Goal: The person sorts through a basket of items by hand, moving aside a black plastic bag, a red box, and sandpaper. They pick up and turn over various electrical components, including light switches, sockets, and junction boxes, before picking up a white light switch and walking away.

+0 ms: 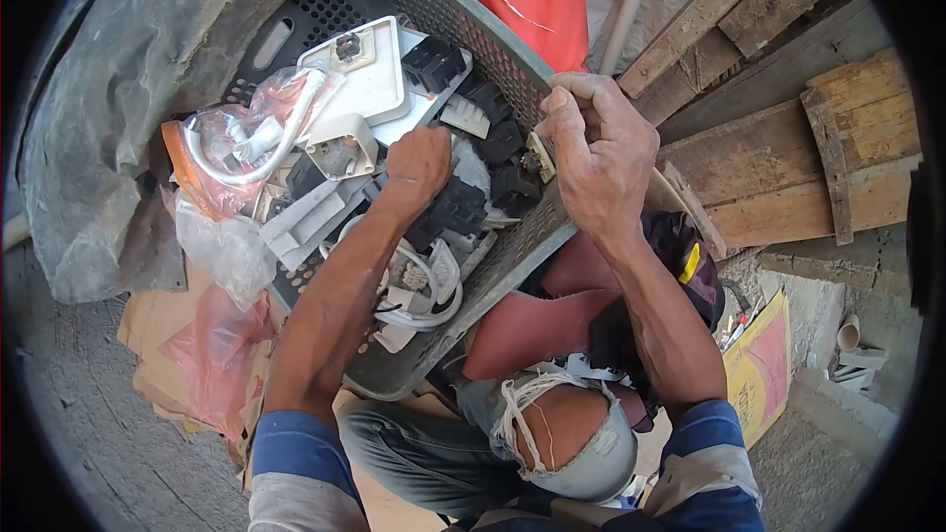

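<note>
Over the middle of a grey plastic crate (pixel 498 15), my left hand (pixel 419 167) is closed, its fingertips hidden among the electrical parts. A beige square electrical box (pixel 342 147) lies just left of it, and a white plate with a small switch (pixel 384 89) lies beyond. My right hand (pixel 603 143) is raised at the crate's right rim with thumb and fingers curled together; I cannot tell what it pinches. Right beside its palm shows a small cream piece with brass-coloured metal (pixel 540 160). Several black plastic boxes (pixel 448 212) lie between the hands.
White looped cable (pixel 424 317) and bagged white tubing (pixel 286 153) lie in the crate. Grey sheeting (pixel 128 108) drapes over its left side. Wooden boards (pixel 778 158) are at the right, a red sack (pixel 522 0) behind, and cardboard (pixel 148 345) at lower left.
</note>
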The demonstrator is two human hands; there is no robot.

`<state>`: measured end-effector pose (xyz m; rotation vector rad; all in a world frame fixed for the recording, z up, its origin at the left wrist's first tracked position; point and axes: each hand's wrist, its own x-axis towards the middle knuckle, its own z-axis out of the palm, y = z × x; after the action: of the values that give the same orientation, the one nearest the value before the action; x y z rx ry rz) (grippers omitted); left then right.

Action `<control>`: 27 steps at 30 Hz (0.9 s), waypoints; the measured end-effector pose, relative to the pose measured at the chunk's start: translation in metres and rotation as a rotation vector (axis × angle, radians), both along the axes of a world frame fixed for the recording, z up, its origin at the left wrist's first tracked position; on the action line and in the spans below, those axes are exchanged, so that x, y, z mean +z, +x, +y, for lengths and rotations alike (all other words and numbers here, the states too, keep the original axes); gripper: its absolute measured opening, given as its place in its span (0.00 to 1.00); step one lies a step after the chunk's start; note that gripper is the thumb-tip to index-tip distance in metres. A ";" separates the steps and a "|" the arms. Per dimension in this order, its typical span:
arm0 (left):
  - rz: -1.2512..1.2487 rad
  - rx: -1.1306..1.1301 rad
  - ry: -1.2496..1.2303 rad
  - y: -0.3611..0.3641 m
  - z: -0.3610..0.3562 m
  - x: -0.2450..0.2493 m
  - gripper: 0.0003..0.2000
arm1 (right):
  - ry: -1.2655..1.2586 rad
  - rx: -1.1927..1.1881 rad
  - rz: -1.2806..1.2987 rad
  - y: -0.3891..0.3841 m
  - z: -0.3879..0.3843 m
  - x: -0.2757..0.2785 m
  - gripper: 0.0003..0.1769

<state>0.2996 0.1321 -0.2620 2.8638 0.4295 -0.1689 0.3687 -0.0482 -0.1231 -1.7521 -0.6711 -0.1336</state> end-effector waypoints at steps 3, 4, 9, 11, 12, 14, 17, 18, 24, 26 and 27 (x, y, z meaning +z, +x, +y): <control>-0.182 -0.057 -0.067 -0.032 0.001 0.044 0.13 | 0.011 0.007 -0.063 0.003 -0.001 -0.004 0.04; -0.306 -0.112 -0.045 -0.048 -0.001 0.059 0.09 | 0.028 0.005 -0.074 0.003 -0.001 -0.002 0.04; -0.668 -0.155 0.005 -0.122 -0.014 0.101 0.10 | -0.047 0.027 -0.086 -0.002 0.001 0.003 0.05; -0.911 -0.150 -0.049 -0.141 -0.020 0.105 0.16 | -0.122 0.069 -0.127 -0.006 0.001 0.009 0.08; -0.925 -0.126 -0.035 -0.148 -0.023 0.107 0.16 | -0.120 0.095 -0.143 -0.009 0.001 0.015 0.08; -1.059 -0.095 -0.080 -0.161 -0.026 0.107 0.17 | -0.228 0.321 -0.190 -0.019 0.000 0.027 0.16; -1.149 -0.050 -0.215 -0.172 -0.025 0.109 0.18 | -0.234 0.741 -0.216 -0.057 0.010 0.050 0.31; -1.194 -0.011 -0.342 -0.171 -0.027 0.113 0.19 | -0.309 0.798 -0.385 -0.069 0.017 0.056 0.31; -1.130 0.357 -0.927 -0.190 -0.031 0.126 0.13 | -0.568 0.750 0.009 -0.105 0.046 0.082 0.23; -1.061 0.474 -1.209 -0.198 -0.029 0.129 0.16 | -0.542 0.753 -0.136 -0.113 0.055 0.078 0.22; -1.007 0.470 -1.265 -0.202 -0.024 0.129 0.17 | -0.554 0.744 0.134 -0.120 0.059 0.084 0.22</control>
<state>0.0974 0.1081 -0.1332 1.2906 0.4799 0.7581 0.2490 0.0105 -0.0391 -1.8757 -1.2971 0.7355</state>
